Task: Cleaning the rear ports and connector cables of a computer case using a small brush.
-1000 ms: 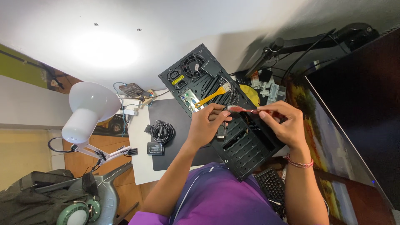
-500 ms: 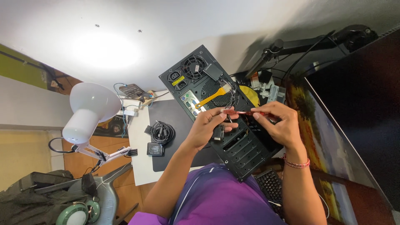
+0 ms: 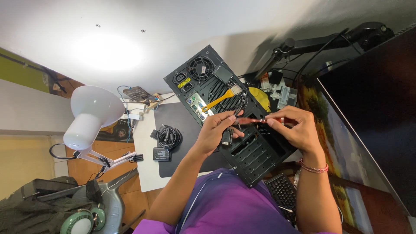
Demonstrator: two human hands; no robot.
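In the head camera's view, both hands meet over the back of a black computer case (image 3: pixel 242 138) that lies flat on a dark mat (image 3: pixel 177 130) on a white desk (image 3: pixel 145 147). The left hand (image 3: pixel 214 132) is curled, its fingertips pinching one end of a thin reddish cable (image 3: pixel 253 121), and a small dark plug (image 3: pixel 226 138) hangs just under that hand, against the case. The right hand (image 3: pixel 292 128) is closed on the other end of the cable, thumb and forefinger pressed together, with a red thread bracelet (image 3: pixel 313 167) on its wrist. The cable runs nearly level between the two hands, just above the row of slot covers. A brush with a yellow handle (image 3: pixel 222 99) rests on the case's grille, close above the hands, and loose black wires trail beside it. Behind the case are a yellow round thing (image 3: pixel 260 99) and some small white parts, too small to make out. To the left of the mat lie a coiled black cord (image 3: pixel 168 135) and a small black box (image 3: pixel 161 153), well apart from the hands. A white desk lamp (image 3: pixel 89 117) stands off the desk's left edge. On the right a large dark screen (image 3: pixel 368 117) rises close by the right arm, held by a black arm mount (image 3: pixel 333 39). A black keyboard (image 3: pixel 284 195) shows partly under the case's near end, and a purple shirt (image 3: pixel 225 203) fills the bottom of the picture.
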